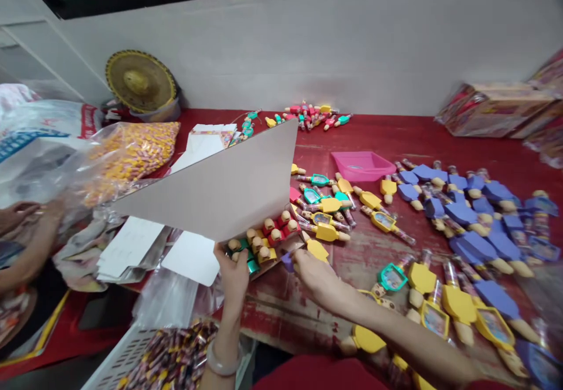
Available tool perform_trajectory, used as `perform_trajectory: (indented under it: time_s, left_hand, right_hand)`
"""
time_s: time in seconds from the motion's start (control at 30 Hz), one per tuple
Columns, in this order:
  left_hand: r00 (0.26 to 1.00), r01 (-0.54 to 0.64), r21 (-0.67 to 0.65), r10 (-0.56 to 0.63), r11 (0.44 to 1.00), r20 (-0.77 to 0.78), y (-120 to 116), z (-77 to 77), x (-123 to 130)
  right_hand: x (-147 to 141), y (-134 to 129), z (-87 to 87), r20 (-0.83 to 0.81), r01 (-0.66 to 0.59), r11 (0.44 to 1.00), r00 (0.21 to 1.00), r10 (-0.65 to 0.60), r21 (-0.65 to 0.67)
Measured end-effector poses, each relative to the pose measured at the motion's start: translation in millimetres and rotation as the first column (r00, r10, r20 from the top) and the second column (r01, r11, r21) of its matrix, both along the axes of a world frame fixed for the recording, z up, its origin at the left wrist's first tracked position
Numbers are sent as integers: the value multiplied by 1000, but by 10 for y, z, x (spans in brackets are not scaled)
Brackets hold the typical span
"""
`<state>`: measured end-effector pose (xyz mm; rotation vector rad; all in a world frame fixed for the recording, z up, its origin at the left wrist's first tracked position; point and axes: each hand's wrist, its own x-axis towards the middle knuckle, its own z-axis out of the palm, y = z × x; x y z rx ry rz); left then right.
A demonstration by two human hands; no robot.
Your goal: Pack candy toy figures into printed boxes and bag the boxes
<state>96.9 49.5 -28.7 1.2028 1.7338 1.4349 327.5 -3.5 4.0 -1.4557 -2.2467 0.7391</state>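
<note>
An open cardboard display box [264,270] stands at the table's front edge, its large grey lid [229,185] raised. Inside, green, yellow and red toys [255,240] with round tan knobs are packed in rows. My left hand [233,273] is closed at the box's left end, fingers by the green toys. At the right end, my right hand [314,273] pinches a purple toy [288,261], partly hidden by the fingers. Just beyond that hand lies a yellow paddle-shaped toy [316,250].
Purple toys [461,211] are heaped right, yellow ones [460,305] nearer. A pink tray [363,166] sits behind. Left are white cards [129,246], a bag of small yellow pieces [136,149] and another person's arm [33,243]. A white basket [127,343] of wrapped pieces stands below.
</note>
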Motion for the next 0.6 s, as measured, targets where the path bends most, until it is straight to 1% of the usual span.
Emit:
perform_trajectory:
  time_s: [0.1, 0.17, 0.27, 0.3, 0.33, 0.4, 0.43, 0.47, 0.5, 0.53, 0.57, 0.6]
  left_hand:
    - [999, -8, -2, 8, 1000, 32, 4, 25, -1]
    - [999, 2, -9, -2, 1000, 43, 11, 49, 1]
    - [1000, -8, -18, 9, 1000, 30, 26, 84, 9]
    - [999, -23, -18, 23, 1000, 22, 31, 93, 11]
    - [999, -33, -17, 33, 999, 18, 35, 100, 14]
    - [999, -45, -15, 45, 999, 25, 38, 111, 17]
    - [998, -42, -17, 42, 999, 37, 38, 117, 18]
    - [998, -36, -19, 37, 999, 49, 37, 124, 19]
    - [998, -30, -19, 31, 999, 56, 35, 131, 19]
    - [998, -29, -16, 29, 999, 55, 34, 139, 19]
    - [998, -29, -10, 29, 1000, 47, 34, 145, 18]
    - [999, -32, 0, 32, 999, 37, 36, 149, 14]
  right_hand:
    - [-171, 105, 173, 168, -9, 1000, 986, 8, 5]
    - [-334, 207, 256, 252, 44, 999, 967, -40, -13]
    - [-492, 288, 268, 327, 167, 985, 933, -148, -32]
    - [-487, 287, 252, 308, 189, 981, 936, -169, -36]
    - [-444, 282, 236, 252, 196, 980, 951, -180, -43]
    - [-253, 320, 216, 65, 213, 975, 976, -209, -62]
    - [-123, 394, 216, -31, 250, 966, 967, -253, -70]
    - [10, 517, 223, -104, 314, 947, 942, -320, -69]
    - [131, 693, 233, -144, 399, 915, 903, -404, -62]
    - [226, 913, 245, -152, 490, 871, 858, -491, -49]
    - [286, 1163, 254, -147, 554, 832, 821, -551, -28]
    - [308, 1425, 255, -136, 584, 812, 803, -580, -13]
